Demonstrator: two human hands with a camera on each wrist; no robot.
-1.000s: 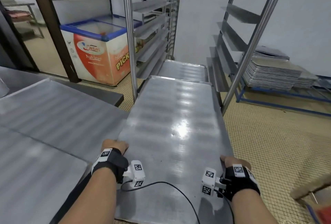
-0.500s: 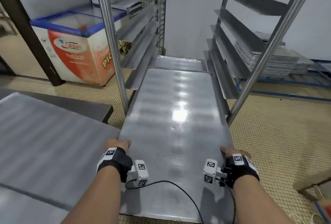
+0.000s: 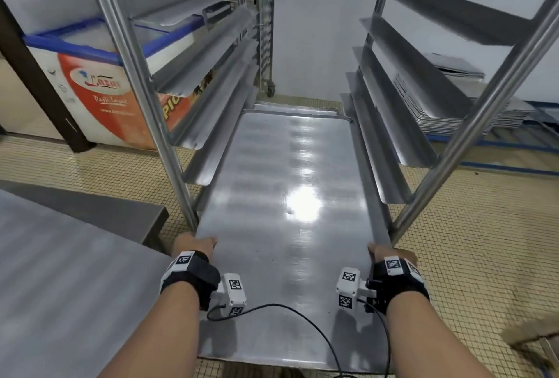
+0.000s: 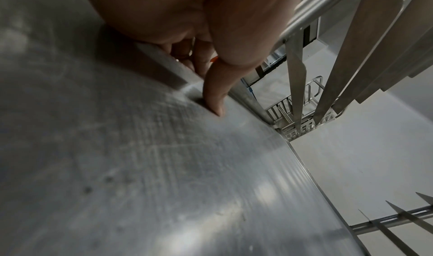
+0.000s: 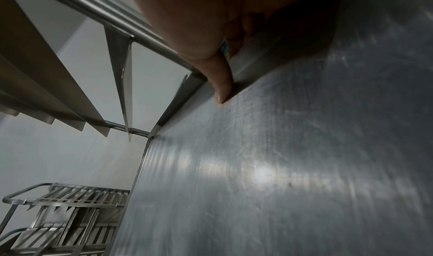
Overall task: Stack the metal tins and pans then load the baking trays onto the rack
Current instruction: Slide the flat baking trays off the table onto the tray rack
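A long, flat metal baking tray point(image 3: 284, 196) lies partly inside the steel rack point(image 3: 142, 81), on a low pair of side runners. My left hand point(image 3: 195, 243) grips the tray's left edge, thumb on top point(image 4: 214, 100) and fingers under the rim. At the right edge my right hand point(image 3: 382, 252) holds on the same way, thumb point(image 5: 222, 88) pressed on the tray surface point(image 5: 293, 167). The tray's far end sits above another tray point(image 3: 295, 107) lower in the rack. The near end sticks out toward me.
A steel worktable point(image 3: 60, 281) is at my left. A chest freezer point(image 3: 99, 96) stands behind the rack's left post. A stack of trays point(image 3: 447, 108) rests on a blue frame at the right. A second rack point(image 3: 266, 24) stands by the far wall. The floor is tiled.
Both hands have carried the tray forward off the worktable side and slid it deeper between the rack's runners. The rack posts now flank my wrists.
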